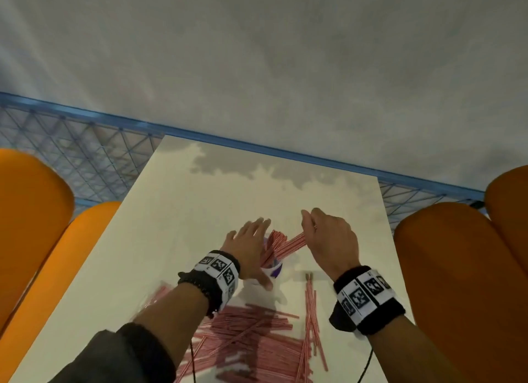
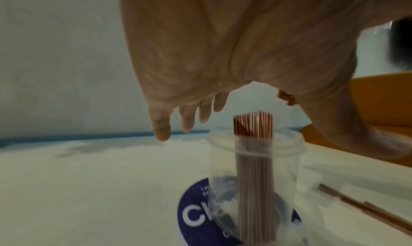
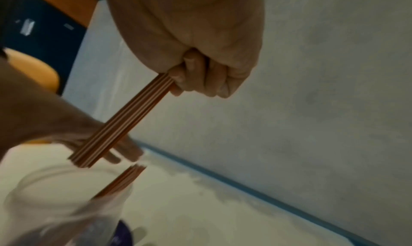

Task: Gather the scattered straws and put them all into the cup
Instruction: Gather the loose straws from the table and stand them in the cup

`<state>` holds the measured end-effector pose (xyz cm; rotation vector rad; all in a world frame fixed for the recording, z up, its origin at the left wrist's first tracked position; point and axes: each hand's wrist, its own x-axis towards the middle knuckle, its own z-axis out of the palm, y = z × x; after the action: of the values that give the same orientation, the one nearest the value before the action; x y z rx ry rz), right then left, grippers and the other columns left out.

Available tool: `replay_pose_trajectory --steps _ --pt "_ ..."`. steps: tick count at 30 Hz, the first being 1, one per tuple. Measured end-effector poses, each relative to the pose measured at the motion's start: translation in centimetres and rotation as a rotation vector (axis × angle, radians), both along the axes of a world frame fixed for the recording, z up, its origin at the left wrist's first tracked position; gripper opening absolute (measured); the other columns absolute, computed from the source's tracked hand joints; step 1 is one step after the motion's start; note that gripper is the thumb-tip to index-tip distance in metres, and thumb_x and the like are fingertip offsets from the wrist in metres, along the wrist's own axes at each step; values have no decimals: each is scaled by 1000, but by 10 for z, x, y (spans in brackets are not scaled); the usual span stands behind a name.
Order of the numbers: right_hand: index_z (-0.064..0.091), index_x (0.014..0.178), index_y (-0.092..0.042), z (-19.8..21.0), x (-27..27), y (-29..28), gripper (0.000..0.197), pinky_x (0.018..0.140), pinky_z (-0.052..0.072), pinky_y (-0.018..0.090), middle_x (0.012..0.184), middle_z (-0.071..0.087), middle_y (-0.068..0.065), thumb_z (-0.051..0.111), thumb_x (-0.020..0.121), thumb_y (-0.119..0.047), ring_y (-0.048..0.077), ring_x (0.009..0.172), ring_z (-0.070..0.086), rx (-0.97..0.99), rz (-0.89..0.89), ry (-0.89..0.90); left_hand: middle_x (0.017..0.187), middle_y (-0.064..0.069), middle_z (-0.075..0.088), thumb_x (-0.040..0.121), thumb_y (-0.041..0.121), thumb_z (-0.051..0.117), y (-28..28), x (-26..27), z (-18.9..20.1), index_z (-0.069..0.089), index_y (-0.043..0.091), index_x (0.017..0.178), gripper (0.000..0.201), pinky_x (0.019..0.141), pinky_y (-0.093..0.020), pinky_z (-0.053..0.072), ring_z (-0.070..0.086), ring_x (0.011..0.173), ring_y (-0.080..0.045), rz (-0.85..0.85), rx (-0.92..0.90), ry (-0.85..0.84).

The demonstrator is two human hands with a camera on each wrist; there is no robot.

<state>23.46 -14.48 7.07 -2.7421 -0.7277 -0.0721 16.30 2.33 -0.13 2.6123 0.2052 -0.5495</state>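
A clear plastic cup stands on a dark blue round label on the white table. It holds a bunch of red-and-white straws, upright and poking above the rim. My left hand arches over the cup with straight spread fingers; no contact shows. My right hand grips a tilted bundle of straws in curled fingers. The bundle's lower end hangs just above the cup's mouth. Many loose straws lie near me.
A smaller row of straws lies right of the cup, under my right wrist. Orange seats flank the table on both sides. A blue rail and a grey wall stand behind the table's far edge.
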Motion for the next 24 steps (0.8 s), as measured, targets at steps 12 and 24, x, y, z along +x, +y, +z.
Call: replay_pose_trajectory --steps 12,24 --pt "65 90 -15 -44 -2 53 7 49 47 34 79 63 8 64 87 -21 29 68 62 -280 290 -81 133 4 37 65 47 80 -13 9 -33 29 30 140 93 92 -47 50 49 117 -24 122 -131 -81" --pt "56 102 -21 -19 -49 -28 19 68 48 36 94 56 0 41 100 -31 24 84 58 -72 112 235 158 -7 23 71 64 70 -7 -29 16 16 24 152 105 115 -50 27 25 144 -27 166 -71 -284"
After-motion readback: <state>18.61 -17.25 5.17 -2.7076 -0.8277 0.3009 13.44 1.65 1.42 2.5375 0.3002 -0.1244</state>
